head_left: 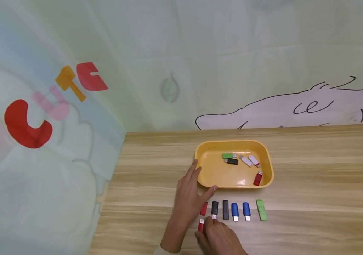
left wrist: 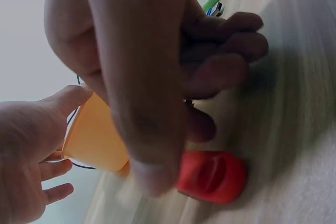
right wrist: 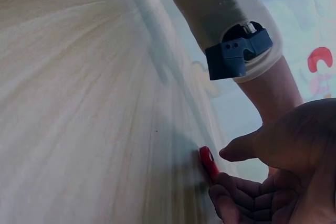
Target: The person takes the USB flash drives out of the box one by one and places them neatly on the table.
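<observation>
My left hand (head_left: 189,196) rests at the near left corner of a yellow plastic tray (head_left: 269,166), fingers along its left rim and thumb at the front rim. Below it, a red USB stick (head_left: 201,226) lies flat on the table, metal plug pointing toward the tray. My right hand (head_left: 221,238) is around this stick with its fingers bent. In the right wrist view the thumb stands slightly apart from the red stick (right wrist: 209,162), while fingertips are right at its lower end. The right hand (left wrist: 144,77) covers much of the left wrist view, beside the red stick (left wrist: 215,177).
A row in front of the tray holds another red stick (head_left: 204,209), a black stick (head_left: 214,207), a dark stick (head_left: 225,209), two blue sticks (head_left: 234,209) and a green stick (head_left: 261,209). Inside the tray lie several more, including a red one (head_left: 257,178).
</observation>
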### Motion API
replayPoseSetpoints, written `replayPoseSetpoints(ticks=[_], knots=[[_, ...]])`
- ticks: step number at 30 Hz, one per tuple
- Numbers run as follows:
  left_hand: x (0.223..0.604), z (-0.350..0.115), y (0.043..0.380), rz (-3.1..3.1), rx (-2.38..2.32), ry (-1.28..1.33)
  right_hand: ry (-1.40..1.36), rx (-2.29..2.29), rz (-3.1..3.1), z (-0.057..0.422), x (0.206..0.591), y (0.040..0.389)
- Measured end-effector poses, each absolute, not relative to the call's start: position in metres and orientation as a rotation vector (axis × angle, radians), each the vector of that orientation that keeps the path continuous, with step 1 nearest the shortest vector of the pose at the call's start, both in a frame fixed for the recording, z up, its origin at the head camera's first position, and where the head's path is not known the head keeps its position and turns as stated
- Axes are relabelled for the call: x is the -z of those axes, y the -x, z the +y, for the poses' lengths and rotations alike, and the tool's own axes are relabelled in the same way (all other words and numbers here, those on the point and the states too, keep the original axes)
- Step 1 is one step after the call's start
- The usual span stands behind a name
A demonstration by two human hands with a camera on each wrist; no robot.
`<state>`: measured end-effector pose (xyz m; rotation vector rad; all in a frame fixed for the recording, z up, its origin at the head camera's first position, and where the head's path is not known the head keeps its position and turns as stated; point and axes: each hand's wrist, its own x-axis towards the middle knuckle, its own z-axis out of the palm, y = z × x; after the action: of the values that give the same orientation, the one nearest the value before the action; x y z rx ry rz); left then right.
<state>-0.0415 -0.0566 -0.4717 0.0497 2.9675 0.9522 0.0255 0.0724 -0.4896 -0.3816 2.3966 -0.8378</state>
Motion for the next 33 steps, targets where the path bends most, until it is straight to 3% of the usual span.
replayPoseSetpoints(ticks=[10, 33], knots=[[0.472, -0.059, 0.042, 2.983, -0.952, -0.070, 0.407, 1.025, 2.299, 0.097, 0.474, -0.009], [0.473, -0.059, 0.041, 3.014, -0.915, -0.090, 0.307, 1.059, 2.843, 0.156, 0.447, 0.036]])
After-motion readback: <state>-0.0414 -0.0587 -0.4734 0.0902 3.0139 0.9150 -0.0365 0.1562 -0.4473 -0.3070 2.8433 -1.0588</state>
